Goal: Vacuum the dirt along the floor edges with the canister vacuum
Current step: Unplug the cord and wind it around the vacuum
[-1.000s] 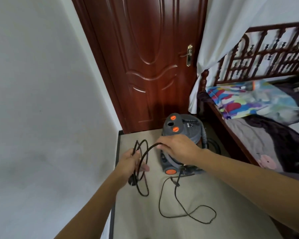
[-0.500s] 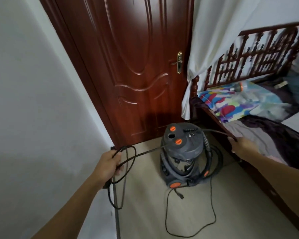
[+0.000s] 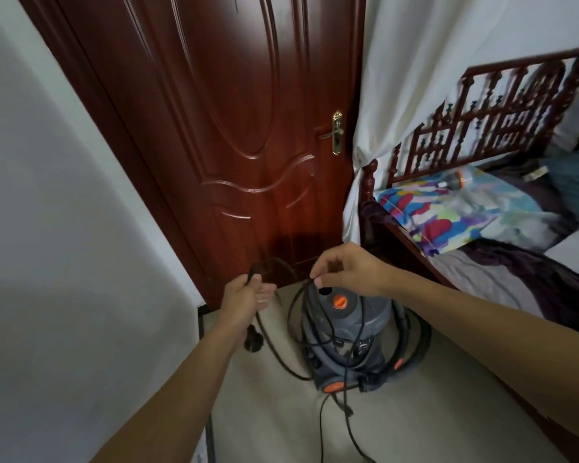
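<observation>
Both arms reach forward: left hand grips loops of thin black power cord, right hand pinches it just above the grey-and-orange canister vacuum, sitting on the floor by the reddish wooden door.

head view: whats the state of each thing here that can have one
dark red wooden door, shut
grey canister vacuum, upright on the floor
black power cord, loose loops, held by both hands
left hand, grips the cord
right hand, pinches the cord
black plug, unplugged, dangling below left hand
</observation>
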The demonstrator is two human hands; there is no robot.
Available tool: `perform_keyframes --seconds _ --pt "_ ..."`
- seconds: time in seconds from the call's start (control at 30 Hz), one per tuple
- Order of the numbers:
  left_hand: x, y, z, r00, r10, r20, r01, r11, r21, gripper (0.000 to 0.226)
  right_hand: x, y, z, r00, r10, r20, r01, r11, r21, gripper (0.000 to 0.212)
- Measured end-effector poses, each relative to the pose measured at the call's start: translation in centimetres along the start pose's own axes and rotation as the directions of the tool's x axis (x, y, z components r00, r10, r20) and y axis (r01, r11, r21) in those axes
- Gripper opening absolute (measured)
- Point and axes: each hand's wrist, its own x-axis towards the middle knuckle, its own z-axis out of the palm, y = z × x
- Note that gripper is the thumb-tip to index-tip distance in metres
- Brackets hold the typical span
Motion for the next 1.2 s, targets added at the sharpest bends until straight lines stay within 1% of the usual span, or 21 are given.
perform_keyframes --seconds 0.07,0.13,0.2,0.27,0.33,0.37,0.43,0.47,0.53,0.57,0.63,0.7,0.77,0.8,0.83,0.93,1.0,1.03,1.1,1.13,1.2 --pt "1.3 0.7 2.4 0.999 -0.034 0.037 0.035 0.999 -0.028 0.026 2.1 0.6 -1.6 0.999 -0.013 -0.039 0.016 0.997 0.078 0.007" --pt "2.6 1.5 4.6 0.987 -0.071 0.144 0.082 0.994 -0.070 0.026 3.8 2.0 -3.6 0.998 -0.026 -0.055 0.029 0.998 0.058 0.009" --pt "4.4 2.5 5.9 0.964 -0.106 0.242 0.110 0.994 -0.001 0.025 5.3 4.4 -5.5 0.998 -0.034 -0.045 0.029 0.995 -0.094 0.015" --pt "6.2 3.8 6.2 0.950 -0.126 0.285 0.104 0.990 0.094 0.026 6.5 8.2 -7.2 0.998 -0.007 -0.065 -0.014 0.946 -0.323 0.015" --pt "8.0 5.6 5.3 0.951 -0.130 0.282 0.112 0.991 0.079 0.029 7.1 13.1 -9.1 0.979 0.102 -0.175 -0.174 0.866 -0.469 0.009" --pt "8.9 6.5 4.5 0.952 -0.128 0.277 0.120 0.992 0.047 0.030 7.1 15.7 -10.1 0.951 0.189 -0.245 -0.290 0.821 -0.492 0.010" --pt "10.5 8.2 2.0 0.957 -0.133 0.258 0.150 0.987 -0.049 0.033 6.4 21.1 -11.9 0.872 0.354 -0.339 -0.484 0.733 -0.479 0.017" --pt "11.3 9.0 0.5 0.961 -0.134 0.244 0.165 0.980 -0.115 0.035 5.8 23.6 -12.6 0.821 0.427 -0.379 -0.566 0.688 -0.453 0.023" --pt "13.0 10.4 -2.6 0.973 -0.122 0.196 0.169 0.954 -0.248 0.036 4.4 27.8 -13.8 0.689 0.562 -0.458 -0.720 0.606 -0.339 0.026" --pt "13.7 10.9 -4.0 0.981 -0.112 0.159 0.156 0.940 -0.303 0.036 3.8 29.3 -14.3 0.623 0.619 -0.477 -0.774 0.575 -0.265 0.026" --pt "15.2 11.5 -6.2 0.992 -0.097 0.084 0.121 0.921 -0.369 0.034 3.4 31.2 -15.0 0.539 0.698 -0.472 -0.827 0.546 -0.135 0.026" --pt "16.8 11.4 -7.1 0.995 -0.091 0.043 0.100 0.926 -0.364 0.034 4.2 31.4 -15.2 0.514 0.733 -0.445 -0.837 0.542 -0.075 0.029" --pt "18.6 10.7 -6.8 0.996 -0.079 0.038 0.086 0.956 -0.279 0.034 6.2 29.9 -14.5 0.544 0.734 -0.407 -0.827 0.550 -0.114 0.037" --pt "19.6 10.3 -6.3 0.997 -0.067 0.047 0.075 0.972 -0.220 0.031 7.5 28.5 -13.8 0.590 0.711 -0.383 -0.803 0.566 -0.186 0.042" --pt "20.6 9.7 -5.6 0.997 -0.052 0.064 0.062 0.985 -0.164 0.028 8.9 26.7 -13.1 0.656 0.675 -0.339 -0.755 0.591 -0.285 0.044" --pt "24.0 8.2 -3.1 0.990 -0.027 0.138 0.026 1.000 0.007 0.026 13.2 20.7 -10.8 0.856 0.475 -0.203 -0.506 0.691 -0.516 0.032" --pt "26.2 7.5 -1.5 0.982 -0.026 0.189 0.004 0.993 0.115 0.027 15.6 16.3 -9.1 0.940 0.309 -0.144 -0.327 0.698 -0.637 0.033" --pt "27.1 7.3 -0.7 0.976 -0.027 0.215 -0.005 0.989 0.147 0.025 16.8 14.3 -8.4 0.961 0.255 -0.107 -0.256 0.676 -0.691 0.033" --pt "28.8 7.3 0.6 0.957 -0.031 0.289 -0.017 0.987 0.160 0.018 18.9 11.1 -7.2 0.979 0.203 -0.029 -0.154 0.635 -0.757 0.028" --pt "29.5 7.3 1.1 0.942 -0.037 0.334 -0.015 0.988 0.153 0.017 19.8 9.7 -6.8 0.981 0.193 -0.005 -0.129 0.640 -0.758 0.026" --pt "30.8 7.3 2.1 0.901 -0.068 0.427 0.001 0.988 0.156 0.023 21.4 7.5 -6.3 0.989 0.147 -0.031 -0.128 0.720 -0.682 0.022"
